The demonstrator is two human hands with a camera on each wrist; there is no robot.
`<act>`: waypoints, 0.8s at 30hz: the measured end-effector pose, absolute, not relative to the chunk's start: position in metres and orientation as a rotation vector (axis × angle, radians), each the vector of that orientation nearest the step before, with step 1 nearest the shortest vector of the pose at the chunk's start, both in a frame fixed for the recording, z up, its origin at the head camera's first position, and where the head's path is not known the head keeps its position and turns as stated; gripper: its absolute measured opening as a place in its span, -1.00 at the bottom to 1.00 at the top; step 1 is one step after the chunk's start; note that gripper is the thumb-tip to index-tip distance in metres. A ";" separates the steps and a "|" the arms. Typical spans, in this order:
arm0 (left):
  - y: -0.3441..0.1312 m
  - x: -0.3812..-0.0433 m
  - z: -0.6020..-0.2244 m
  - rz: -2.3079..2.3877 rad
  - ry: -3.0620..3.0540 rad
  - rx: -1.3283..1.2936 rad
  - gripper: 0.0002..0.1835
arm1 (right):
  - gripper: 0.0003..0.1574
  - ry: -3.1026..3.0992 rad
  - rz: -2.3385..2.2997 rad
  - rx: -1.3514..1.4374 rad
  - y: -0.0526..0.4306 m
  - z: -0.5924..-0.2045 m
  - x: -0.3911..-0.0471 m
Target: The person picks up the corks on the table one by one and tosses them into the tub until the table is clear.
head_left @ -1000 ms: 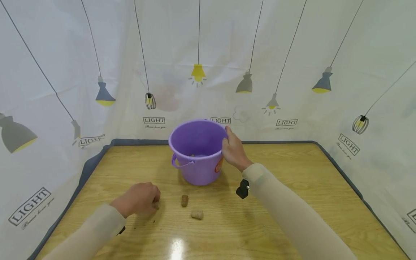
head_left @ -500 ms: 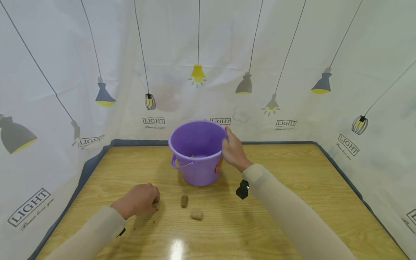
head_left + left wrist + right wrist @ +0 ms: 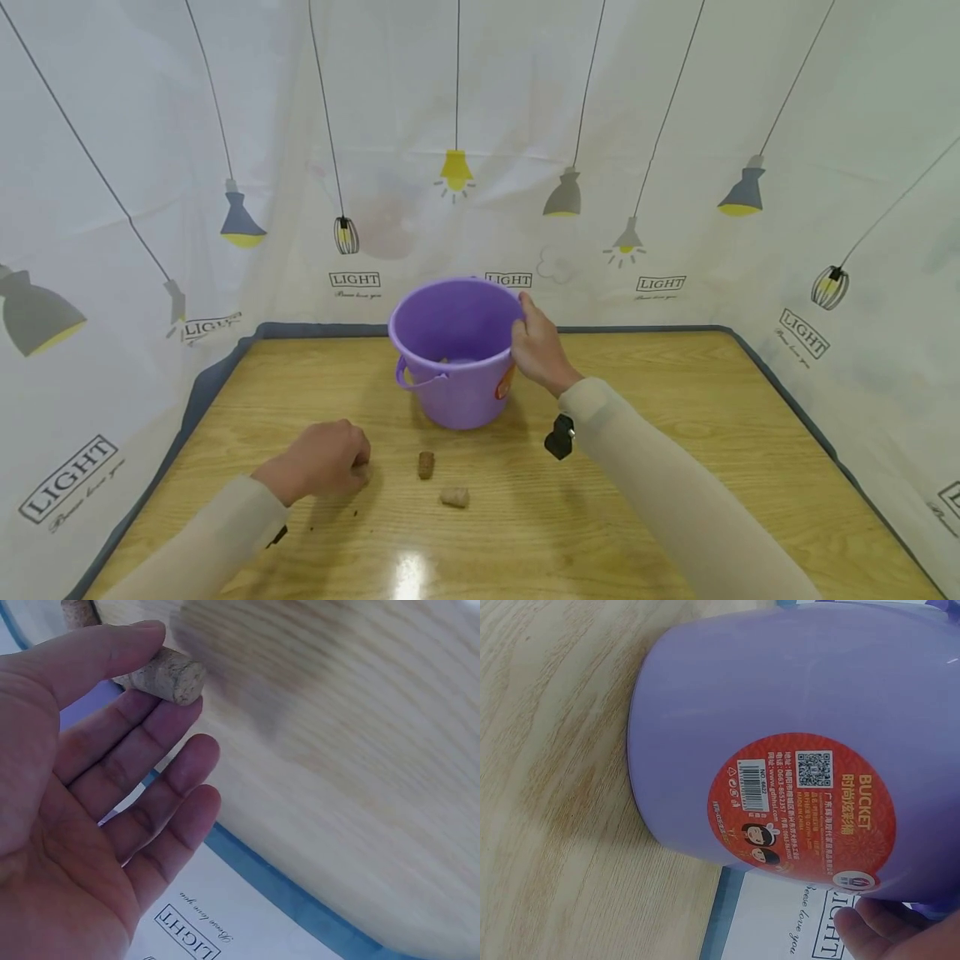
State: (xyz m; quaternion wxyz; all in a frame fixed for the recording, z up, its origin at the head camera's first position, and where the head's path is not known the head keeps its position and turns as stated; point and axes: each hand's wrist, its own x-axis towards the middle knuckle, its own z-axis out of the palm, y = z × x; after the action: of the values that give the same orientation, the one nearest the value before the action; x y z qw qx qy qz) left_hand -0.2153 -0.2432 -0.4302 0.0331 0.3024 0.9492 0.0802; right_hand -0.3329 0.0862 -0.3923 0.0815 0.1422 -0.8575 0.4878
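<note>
My left hand [image 3: 322, 458] hovers over the left side of the table. In the left wrist view it pinches a pale cork [image 3: 178, 679] between thumb and fingertips; from the head that cork is mostly hidden. Two more lie to its right: a dark brown cork [image 3: 426, 465] and a light cork [image 3: 454, 497]. Behind them stands a purple bucket [image 3: 461, 404], upright, with something small and pale just visible inside. My right hand [image 3: 542, 348] grips the bucket's right rim, thumb on top and fingers against the outside, beside a red round label [image 3: 802, 810].
The bucket's purple handle [image 3: 420, 382] hangs down at its front left. Dark specks dot the wooden table [image 3: 660, 500] near my left wrist. White cloth walls [image 3: 495, 92] printed with lamps enclose the table's back and sides.
Hands, bucket and the loose corks stay nearly where they were. In the head view, slightly less of the cork beneath my left fingers shows now.
</note>
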 end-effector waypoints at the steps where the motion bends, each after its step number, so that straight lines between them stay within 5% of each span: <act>1: -0.243 -0.216 -0.429 0.253 2.926 0.943 -0.49 | -0.23 -2.561 1.452 0.424 0.086 -0.392 -0.333; 24: -0.242 -0.231 -0.412 0.279 3.082 0.980 -0.83 | -0.23 -2.568 1.437 0.442 0.086 -0.391 -0.331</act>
State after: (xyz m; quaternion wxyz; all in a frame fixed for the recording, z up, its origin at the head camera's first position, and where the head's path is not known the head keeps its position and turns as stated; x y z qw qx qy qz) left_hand -0.2309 -0.2418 -0.4121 -0.0523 0.3015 0.9482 0.0857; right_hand -0.3308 0.0863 -0.3907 0.0830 0.1480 -0.8601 0.4811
